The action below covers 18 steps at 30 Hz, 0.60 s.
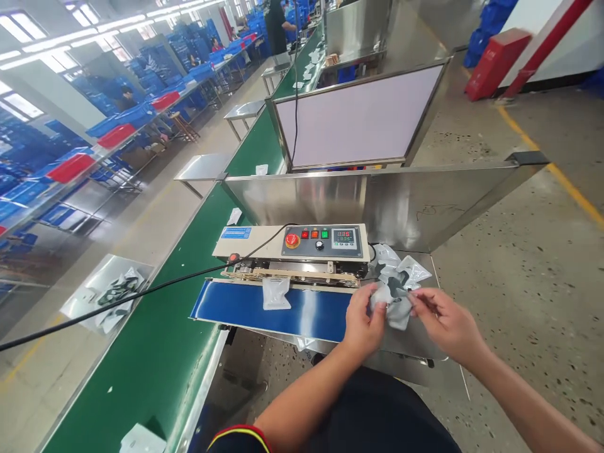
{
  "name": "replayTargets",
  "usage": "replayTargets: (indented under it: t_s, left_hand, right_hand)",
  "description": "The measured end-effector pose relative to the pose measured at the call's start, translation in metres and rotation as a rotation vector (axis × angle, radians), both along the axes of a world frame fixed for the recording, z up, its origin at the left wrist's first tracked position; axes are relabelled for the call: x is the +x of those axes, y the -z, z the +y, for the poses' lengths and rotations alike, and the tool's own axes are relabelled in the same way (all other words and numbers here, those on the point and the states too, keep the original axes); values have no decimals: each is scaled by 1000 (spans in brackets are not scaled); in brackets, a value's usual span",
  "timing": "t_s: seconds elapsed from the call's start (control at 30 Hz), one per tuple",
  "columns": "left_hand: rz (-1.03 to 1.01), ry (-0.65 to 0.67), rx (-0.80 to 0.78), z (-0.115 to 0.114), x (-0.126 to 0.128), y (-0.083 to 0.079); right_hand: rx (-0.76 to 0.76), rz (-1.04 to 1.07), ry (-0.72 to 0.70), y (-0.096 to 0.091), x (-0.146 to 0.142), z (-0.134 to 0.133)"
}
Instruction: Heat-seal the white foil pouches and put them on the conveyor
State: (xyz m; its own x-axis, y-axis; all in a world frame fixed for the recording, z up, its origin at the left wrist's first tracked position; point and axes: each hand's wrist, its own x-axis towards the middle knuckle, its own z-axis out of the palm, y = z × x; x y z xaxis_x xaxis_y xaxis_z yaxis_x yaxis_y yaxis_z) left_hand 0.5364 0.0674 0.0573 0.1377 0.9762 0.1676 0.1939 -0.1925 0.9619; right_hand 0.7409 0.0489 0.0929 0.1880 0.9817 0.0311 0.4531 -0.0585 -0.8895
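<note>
My left hand (364, 319) and my right hand (446, 321) are together over the near end of a band sealer (325, 244). Between them is a crumpled silver foil pouch (394, 308), gripped by my left hand and pinched at its edge by my right fingertips. Another flat pouch (276, 294) lies on the sealer's blue conveyor belt (236, 302), left of my left hand. A heap of silver pouches (391, 264) sits just beyond my hands, behind the sealer's far end.
A green conveyor belt (155, 358) runs along the left, with a tray of pouches (106, 296) beyond it. A black cable (141, 302) crosses above the belt. Stainless panels (377, 204) stand behind the sealer. Distant workers (278, 25) stand among blue crates.
</note>
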Motion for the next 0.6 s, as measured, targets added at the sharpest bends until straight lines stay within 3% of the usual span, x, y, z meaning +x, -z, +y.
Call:
replayTargets:
  t_s: [0.1,0.3,0.43,0.6]
  left_hand:
    - [-46,81,-102,-8,-2,-1]
    - [-12,37,-330,-15,-15,15]
    - [8,-32,-491,9,-17,35]
    - [-135,-189,-644,36,-26,50]
  right_hand:
    - [-47,170,113,8,-15,-19]
    - [-324,292,257,45,-26,-40]
    - [-367,331,433,64,-33,-23]
    - [-448,389,426,67,-60,14]
